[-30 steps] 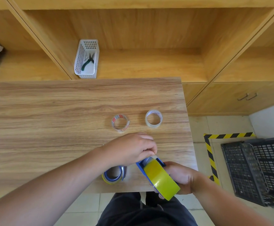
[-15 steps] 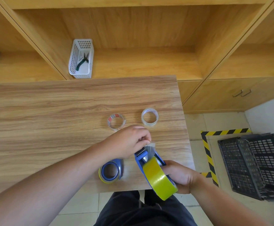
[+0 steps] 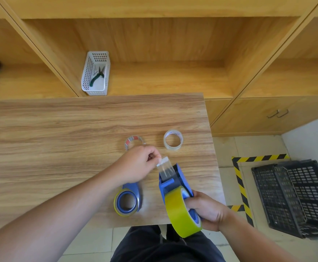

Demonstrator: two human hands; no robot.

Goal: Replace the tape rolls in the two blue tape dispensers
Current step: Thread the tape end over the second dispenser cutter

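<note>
right hand (image 3: 206,210) grips the blue dispenser (image 3: 175,183) steady just off the worktop (image 3: 60,138) edge so the left hand's (image 3: 137,165) fingers (image 3: 153,157), pinching the tape end (image 3: 163,162), can thread it out front, second dispenser (image 3: 128,199) lying right below them.

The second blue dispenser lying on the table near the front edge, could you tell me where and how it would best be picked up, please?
The second blue dispenser lies flat on the table, its roll ring nearest the person and its narrow blue end pointing away. I would pinch across that narrow end from above, where it is slim and uncovered. The left hand is closest, though it now holds the tape end.
</note>
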